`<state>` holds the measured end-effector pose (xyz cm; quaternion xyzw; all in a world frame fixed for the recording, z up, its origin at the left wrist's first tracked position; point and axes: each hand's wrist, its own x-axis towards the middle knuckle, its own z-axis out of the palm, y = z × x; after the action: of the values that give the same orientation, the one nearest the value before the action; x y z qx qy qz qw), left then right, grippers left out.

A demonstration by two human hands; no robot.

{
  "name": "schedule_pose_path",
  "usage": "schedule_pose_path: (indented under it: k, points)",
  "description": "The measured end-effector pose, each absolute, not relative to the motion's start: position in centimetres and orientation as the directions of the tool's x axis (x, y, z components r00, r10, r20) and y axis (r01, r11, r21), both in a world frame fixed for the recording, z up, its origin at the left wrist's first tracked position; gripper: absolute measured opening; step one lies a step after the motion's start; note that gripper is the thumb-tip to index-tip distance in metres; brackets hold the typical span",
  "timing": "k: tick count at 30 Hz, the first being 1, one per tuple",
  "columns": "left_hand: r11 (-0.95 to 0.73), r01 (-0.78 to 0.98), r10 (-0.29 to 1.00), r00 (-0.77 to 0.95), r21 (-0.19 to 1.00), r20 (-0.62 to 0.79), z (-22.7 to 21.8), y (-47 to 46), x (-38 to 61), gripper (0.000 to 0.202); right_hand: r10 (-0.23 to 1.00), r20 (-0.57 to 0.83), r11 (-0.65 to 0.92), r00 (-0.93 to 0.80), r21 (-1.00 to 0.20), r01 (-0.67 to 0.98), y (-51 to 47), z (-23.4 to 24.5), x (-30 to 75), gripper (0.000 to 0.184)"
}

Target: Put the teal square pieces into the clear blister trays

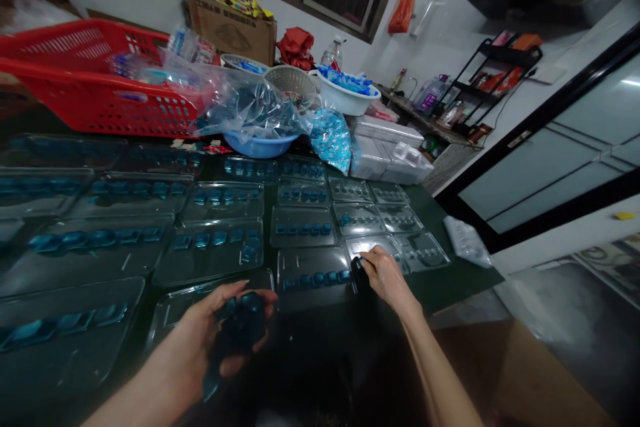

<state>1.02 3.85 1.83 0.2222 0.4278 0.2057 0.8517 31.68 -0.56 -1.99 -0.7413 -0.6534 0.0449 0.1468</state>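
Observation:
My left hand (235, 327) is cupped around several dark blue translucent pieces (245, 320), low over the front of the table. To the right, my right hand (383, 270) has its fingers pinched on a small blue piece (359, 261), close to the edge of a clear plastic tray (327, 255). That tray has a row of small blue pieces (319, 279) across it. Rows of similar clear trays cover the dark green table, many with blue pieces in a line. A tray (373, 245) just beyond my right hand is partly covered by it.
A red plastic basket (135, 107) stands at the back left. Beside it are a blue basin (261, 145) under a clear bag, a white basin (345, 97) of blue items, and stacked clear packs (380, 147). A plastic-wrapped bundle (467, 240) lies at the right edge.

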Motion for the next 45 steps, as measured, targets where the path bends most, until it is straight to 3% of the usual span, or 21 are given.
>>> schedule_pose_path:
  k: [10,16,21,24,26,28,30,32,35,40,42,45]
  points:
    - [0.845,-0.205,0.514,0.565,0.494,-0.645,1.5,4.2,1.2,0.036,0.958,0.177,-0.175,0.227,-0.267,0.948,-0.6,-2.6,31.7,0.024]
    - [0.855,-0.231,0.501,0.597,0.464,-0.627,0.9,4.2,1.3,0.038,0.966,0.174,-0.154,0.192,-0.213,0.965,-0.8,-3.2,31.3,0.021]
    - [0.877,-0.23,0.465,0.625,0.421,-0.627,1.0,3.8,1.4,0.045,0.966,0.185,-0.148,0.179,-0.173,0.974,-1.2,-3.0,31.1,0.028]
    - [0.871,-0.229,0.473,0.629,0.434,-0.617,1.0,3.7,1.4,0.047,0.942,0.253,-0.187,0.22,-0.15,0.971,-1.6,-1.1,29.3,0.043]
    - [0.868,-0.216,0.474,0.627,0.446,-0.619,1.0,3.5,1.6,0.047,0.925,0.317,-0.128,0.21,-0.261,0.957,-1.9,0.6,26.8,0.044]
    - [0.863,-0.192,0.479,0.603,0.468,-0.637,1.0,3.3,1.9,0.048,0.928,0.347,0.052,0.139,-0.487,0.872,-2.1,2.3,23.6,0.032]
    - [0.843,-0.173,0.514,0.537,0.509,-0.669,1.1,2.9,2.3,0.047,0.954,0.294,0.167,0.053,-0.671,0.722,-2.0,3.5,20.5,0.019]
    - [0.803,-0.163,0.58,0.433,0.573,-0.69,1.2,2.4,2.7,0.045,0.98,0.2,0.172,-0.023,-0.772,0.612,-1.7,4.0,18.3,0.01]
    - [0.745,-0.147,0.657,0.336,0.651,-0.675,1.4,1.6,2.8,0.044,0.994,0.06,0.099,-0.091,-0.846,0.524,-1.1,3.7,17.3,0.004]
    - [0.756,-0.081,0.626,0.38,0.65,-0.681,1.8,1.2,2.7,0.044,0.974,-0.127,-0.051,-0.186,-0.928,0.369,-0.8,2.7,18.4,0.011]
    - [0.753,-0.052,0.618,0.397,0.655,-0.679,1.9,1.3,2.7,0.045,0.972,-0.135,-0.045,-0.194,-0.912,0.407,-0.9,2.7,18.4,0.012]
    - [0.724,-0.012,0.626,0.429,0.69,-0.651,1.8,1.3,2.6,0.047,0.991,-0.011,0.068,-0.132,-0.811,0.58,-1.5,2.8,17.6,0.014]
